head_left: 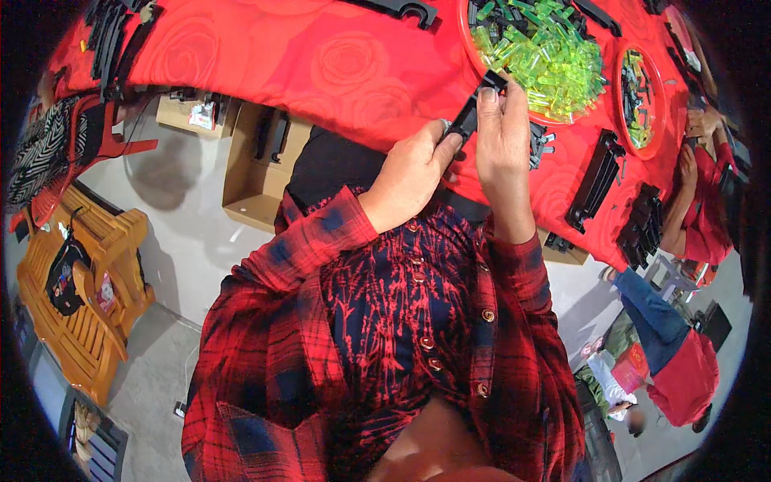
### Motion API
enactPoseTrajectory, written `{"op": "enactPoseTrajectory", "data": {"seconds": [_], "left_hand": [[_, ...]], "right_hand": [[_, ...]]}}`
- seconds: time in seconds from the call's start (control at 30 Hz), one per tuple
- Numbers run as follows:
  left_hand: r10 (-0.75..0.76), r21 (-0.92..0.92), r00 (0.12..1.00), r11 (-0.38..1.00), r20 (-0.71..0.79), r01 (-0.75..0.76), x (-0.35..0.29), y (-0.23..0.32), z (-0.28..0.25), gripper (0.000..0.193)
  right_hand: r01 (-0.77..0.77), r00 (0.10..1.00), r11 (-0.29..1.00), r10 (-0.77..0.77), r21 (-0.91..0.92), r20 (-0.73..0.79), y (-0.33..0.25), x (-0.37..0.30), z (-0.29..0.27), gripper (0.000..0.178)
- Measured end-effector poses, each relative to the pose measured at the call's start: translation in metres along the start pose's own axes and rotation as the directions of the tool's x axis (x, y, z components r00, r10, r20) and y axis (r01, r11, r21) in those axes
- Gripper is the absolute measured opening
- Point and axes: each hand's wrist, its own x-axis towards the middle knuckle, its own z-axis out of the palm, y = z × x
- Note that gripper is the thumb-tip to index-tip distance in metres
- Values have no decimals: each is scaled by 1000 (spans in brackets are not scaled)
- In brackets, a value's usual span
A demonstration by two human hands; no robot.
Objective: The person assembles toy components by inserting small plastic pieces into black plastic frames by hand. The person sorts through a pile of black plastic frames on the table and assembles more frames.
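A narrow black plastic part [466, 122] is held between both hands over the near edge of the red tablecloth. My left hand [405, 173] pinches its lower end, fingers closed. With the thumb laid along its upper end, my right hand [504, 153] grips the other side. Just beyond the right hand is a round red tray [465, 42] heaped with translucent yellow-green pieces [554, 60] and some small dark ones. Several small grey pieces [542, 147] lie on the cloth beside the right hand. The fingers hide part of the black part.
A smaller red tray [618, 90] of mixed pieces stands to the right. Long black parts [593, 181] lie nearby, with more [112, 48] at the far left. Below the table is an open cardboard box [245, 189]. A wooden bench [88, 297] stands left; other people sit right.
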Motion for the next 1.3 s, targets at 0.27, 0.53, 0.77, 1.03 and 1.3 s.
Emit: {"op": "enactPoseTrajectory", "data": {"seconds": [0.27, 0.53, 0.77, 1.03, 1.3], "left_hand": [[-98, -129, 994, 986, 39, 102, 1, -5, 2, 23], [101, 64, 991, 993, -89, -96, 6, -15, 3, 21], [212, 332, 974, 927, -84, -174, 8, -14, -10, 23], [275, 395, 959, 891, -76, -224, 12, -9, -21, 22], [299, 344, 954, 898, -18, -275, 20, -11, -33, 23]], "right_hand": [[-18, 1000, 998, 18, -61, -1, 2, 1, 0, 48], [19, 1000, 999, -19, -31, 20, 3, 2, -7, 42], [437, 878, 807, -479, -397, -8, -14, -16, -10, 7], [385, 921, 743, -344, -547, 181, -22, -17, -1, 8], [291, 952, 728, -286, -621, 110, -15, -13, 11, 10]]}}
